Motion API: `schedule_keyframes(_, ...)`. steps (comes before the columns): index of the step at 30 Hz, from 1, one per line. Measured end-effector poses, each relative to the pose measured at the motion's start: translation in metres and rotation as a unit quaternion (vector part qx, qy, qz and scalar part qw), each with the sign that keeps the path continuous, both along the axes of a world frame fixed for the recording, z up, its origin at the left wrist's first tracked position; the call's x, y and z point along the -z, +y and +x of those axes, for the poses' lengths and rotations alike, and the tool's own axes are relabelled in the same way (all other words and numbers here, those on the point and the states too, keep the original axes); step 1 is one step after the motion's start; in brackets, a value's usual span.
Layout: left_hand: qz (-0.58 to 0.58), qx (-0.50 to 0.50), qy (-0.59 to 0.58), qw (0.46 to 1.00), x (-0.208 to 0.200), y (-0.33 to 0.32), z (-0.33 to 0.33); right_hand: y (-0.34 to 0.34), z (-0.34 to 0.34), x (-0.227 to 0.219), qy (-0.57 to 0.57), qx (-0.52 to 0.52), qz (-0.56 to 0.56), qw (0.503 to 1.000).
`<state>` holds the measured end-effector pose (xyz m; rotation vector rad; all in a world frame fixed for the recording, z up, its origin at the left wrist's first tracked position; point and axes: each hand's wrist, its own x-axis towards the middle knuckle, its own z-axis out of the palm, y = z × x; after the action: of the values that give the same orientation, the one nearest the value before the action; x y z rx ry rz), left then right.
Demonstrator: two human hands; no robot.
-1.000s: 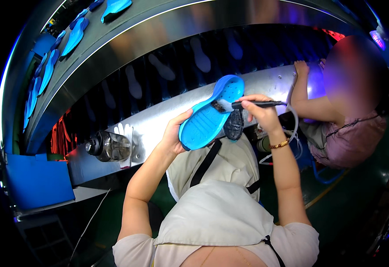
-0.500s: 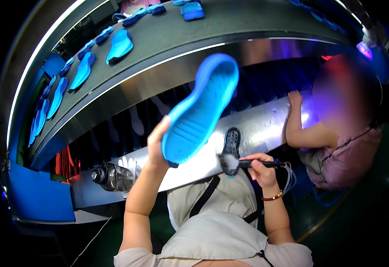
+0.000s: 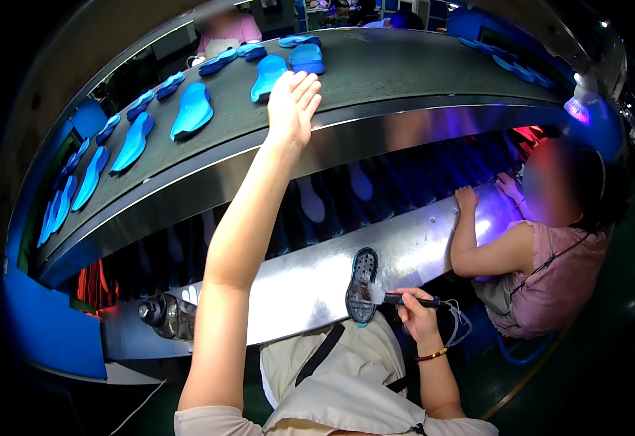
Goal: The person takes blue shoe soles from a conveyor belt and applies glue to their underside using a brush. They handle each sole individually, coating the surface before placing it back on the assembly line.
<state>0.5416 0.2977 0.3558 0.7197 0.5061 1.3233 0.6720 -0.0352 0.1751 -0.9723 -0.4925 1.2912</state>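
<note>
My left hand (image 3: 294, 109) is stretched out over the conveyor belt, fingers extended and holding nothing. Right beside its fingertips lies a blue shoe midsole (image 3: 267, 77), partly covered by the hand. In my right hand (image 3: 418, 314) is a brush (image 3: 397, 299) with a black handle and pale bristles. Its bristles touch the dark shoe outsole (image 3: 362, 287), which lies on the metal ledge near my lap with its studded side showing. A loop of pale cord hangs from the handle's end.
Several blue midsoles (image 3: 191, 110) rest along the dark conveyor belt (image 3: 375, 69). Below it, a rack holds several soles (image 3: 311, 200). A dark bottle (image 3: 168, 317) stands on the metal ledge (image 3: 296, 301) at left. A co-worker (image 3: 543, 272) sits at right, under a glowing lamp (image 3: 577, 109).
My left hand has moved forward to the belt and let go of the blue midsole, which now lies there. My right hand keeps the brush on the outsole.
</note>
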Motion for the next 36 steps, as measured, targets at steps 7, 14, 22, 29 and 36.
schedule_keyframes(7, 0.366, -0.279, 0.574, 0.677, -0.005, 0.077, 0.041, -0.005, -0.002, 0.012, -0.007, 0.042, -0.059, 0.997)
schedule_keyframes(14, 0.305, -0.184, 0.845, 0.399, 0.016, 0.102, 0.05, -0.021, 0.0, 0.034, -0.001, 0.057, -0.099, 0.993)
schedule_keyframes(22, 0.423, -0.279, 0.826, 0.247, 0.0, 0.064, 0.052, -0.005, -0.003, 0.026, 0.011, 0.026, -0.083, 0.996)
schedule_keyframes(29, 0.382, -0.337, 0.268, 0.818, 0.028, -0.052, -0.003, -0.008, 0.0, 0.023, -0.007, 0.04, -0.059, 0.997)
schedule_keyframes(36, -0.06, 0.262, -0.03, 0.963, 0.076, -0.128, -0.046, 0.014, 0.003, 0.019, -0.009, 0.053, -0.007, 0.999)
